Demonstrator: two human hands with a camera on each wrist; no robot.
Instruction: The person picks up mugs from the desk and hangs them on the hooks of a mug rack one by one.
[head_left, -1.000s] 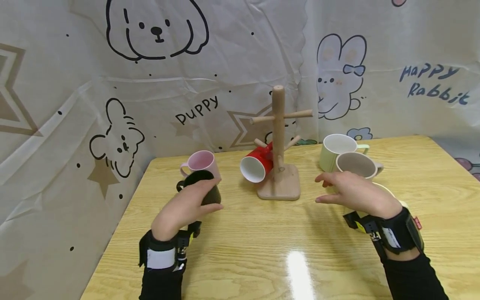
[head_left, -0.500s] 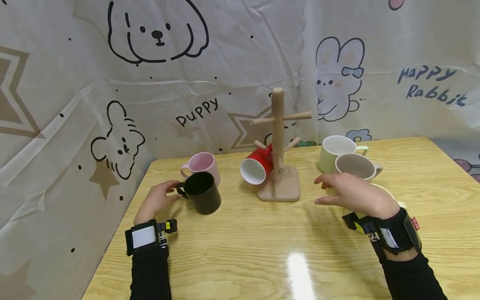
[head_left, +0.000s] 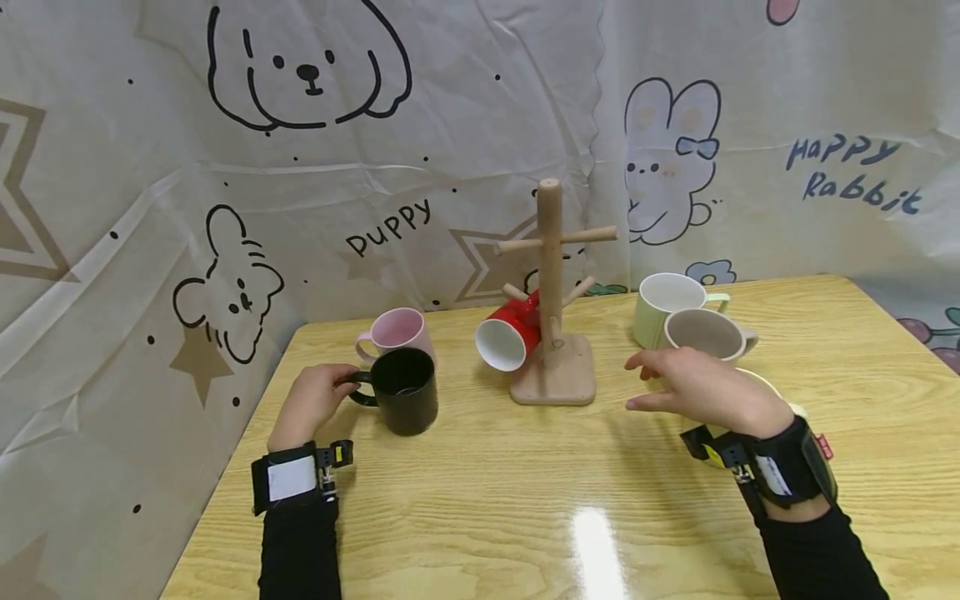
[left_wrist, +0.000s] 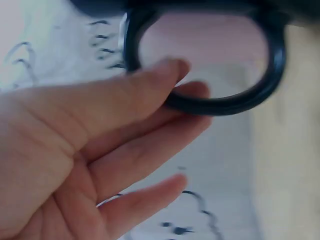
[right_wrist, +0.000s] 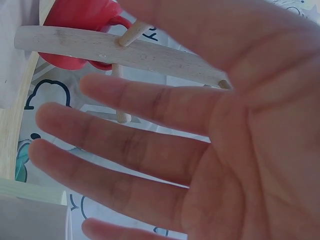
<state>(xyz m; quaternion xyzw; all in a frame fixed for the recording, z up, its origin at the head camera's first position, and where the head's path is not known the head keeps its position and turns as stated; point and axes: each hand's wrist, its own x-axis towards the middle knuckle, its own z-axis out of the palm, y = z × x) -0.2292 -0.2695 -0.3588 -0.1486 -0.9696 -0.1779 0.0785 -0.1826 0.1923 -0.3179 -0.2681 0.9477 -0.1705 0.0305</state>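
Note:
In the head view my left hand [head_left: 313,400] pinches the handle of a black mug [head_left: 408,400] at the table's left side. Thumb and fingertips meet on the loop-shaped handle [left_wrist: 227,106] in the left wrist view. Just behind that mug stands a pink mug [head_left: 401,329]. My right hand [head_left: 708,387] holds nothing; its fingers [right_wrist: 120,145] are extended and spread in the right wrist view. It hovers near a greyish mug [head_left: 705,329] and partly hides a pale yellow mug [head_left: 761,383].
A wooden mug tree [head_left: 551,275] stands mid-table, with a red mug [head_left: 510,333] hanging tilted on a low peg at its left. A light green mug [head_left: 663,308] is at the back right. A printed cloth [head_left: 450,108] hangs behind the table [head_left: 480,517].
My left hand has gone from above the black mug round to its left side and taken the handle. The mug has turned slightly. My right hand has stayed nearly still.

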